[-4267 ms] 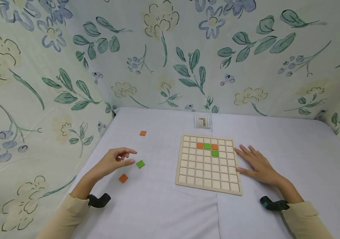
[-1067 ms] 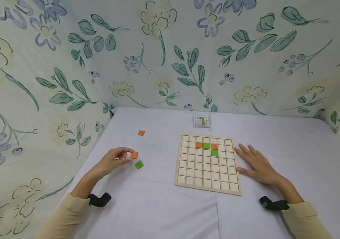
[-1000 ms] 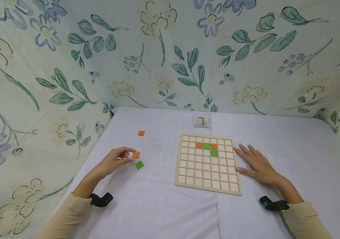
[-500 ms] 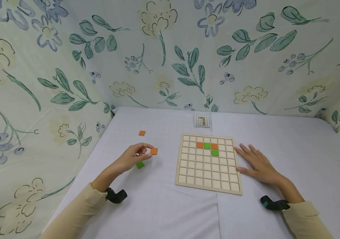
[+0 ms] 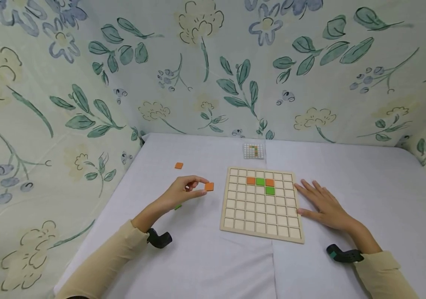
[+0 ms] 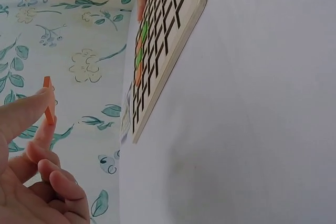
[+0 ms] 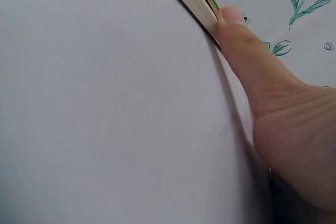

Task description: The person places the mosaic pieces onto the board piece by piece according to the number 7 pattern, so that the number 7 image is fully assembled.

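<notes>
Head view: the left hand (image 5: 184,192) pinches an orange tile (image 5: 209,187) just left of the grid board (image 5: 250,206), seemingly the carrying step; the right hand (image 5: 325,207), fingers apart, touches the board's right edge; next likely calls for levelling the tile over the board

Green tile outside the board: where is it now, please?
In the head view, the green tile lies on the white cloth, left of the grid board, partly hidden by the left hand, with an orange tile lying farther back.
</notes>
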The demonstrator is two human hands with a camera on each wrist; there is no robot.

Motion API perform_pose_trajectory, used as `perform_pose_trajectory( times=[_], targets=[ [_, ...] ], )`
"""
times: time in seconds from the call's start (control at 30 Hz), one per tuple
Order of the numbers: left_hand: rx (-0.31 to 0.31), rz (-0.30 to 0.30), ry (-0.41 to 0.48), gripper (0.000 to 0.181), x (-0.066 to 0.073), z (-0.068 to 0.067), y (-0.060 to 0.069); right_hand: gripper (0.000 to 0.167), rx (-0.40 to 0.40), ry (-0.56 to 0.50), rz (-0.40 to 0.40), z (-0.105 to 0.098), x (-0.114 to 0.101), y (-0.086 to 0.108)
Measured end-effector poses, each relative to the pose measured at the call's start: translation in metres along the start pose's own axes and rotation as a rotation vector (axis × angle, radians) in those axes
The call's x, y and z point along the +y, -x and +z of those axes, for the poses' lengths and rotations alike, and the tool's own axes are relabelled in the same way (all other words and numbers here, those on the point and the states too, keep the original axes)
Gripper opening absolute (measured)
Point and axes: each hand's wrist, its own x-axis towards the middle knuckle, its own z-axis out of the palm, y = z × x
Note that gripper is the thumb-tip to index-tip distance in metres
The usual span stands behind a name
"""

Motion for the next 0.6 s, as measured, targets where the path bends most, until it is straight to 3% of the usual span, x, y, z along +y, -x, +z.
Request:
perform_pose_trajectory(
  times=[0.6],
  targets=[
    [-0.055, 0.111, -0.011, 0.033, 0.022, 0.042, -0.042, 0.080, 0.006, -0.012, -0.008, 0.001, -0.001, -0.001]
  ],
)
